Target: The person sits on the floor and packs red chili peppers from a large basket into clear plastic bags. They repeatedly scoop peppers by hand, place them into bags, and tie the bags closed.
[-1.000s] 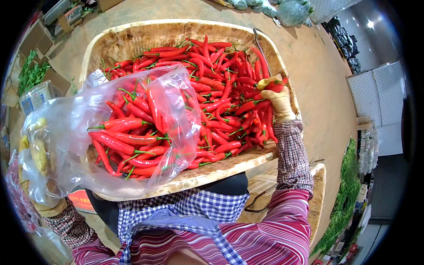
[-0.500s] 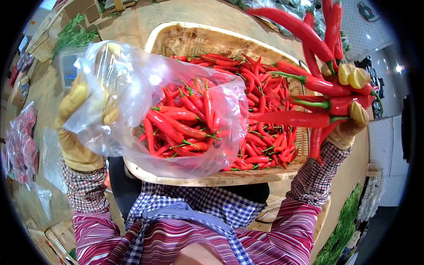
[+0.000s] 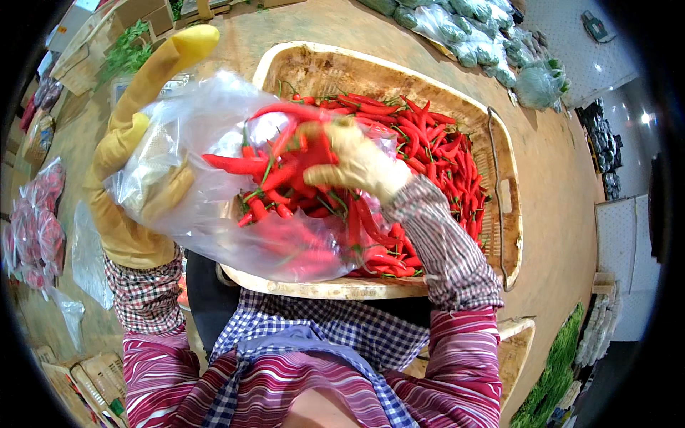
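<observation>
A clear plastic bag (image 3: 203, 200) lies tilted over the left side of a crate, its mouth toward the right. My left hand (image 3: 118, 153), in a yellow glove, grips the bag's left end; one finger stretches up past it and others show blurred through the plastic. At the bag's mouth is my right hand (image 3: 353, 160), in a pale yellow glove, its fingers curled around a bunch of red chili peppers (image 3: 285, 167). More chilies are inside the bag. Loose red chilies (image 3: 435, 157) lie heaped in the crate behind and beside it.
The worn cream plastic crate (image 3: 510, 235) rests in front of my lap, a wire handle on its right side. Bagged red produce (image 3: 39, 221) lies at the left on the floor. Bagged green vegetables (image 3: 464, 32) sit at the far right, and long greens (image 3: 549, 374) at the near right.
My right hand has swung left and down from the upper right, carrying its chilies into the bag's mouth. The left hand still holds the bag, with one finger now raised.
</observation>
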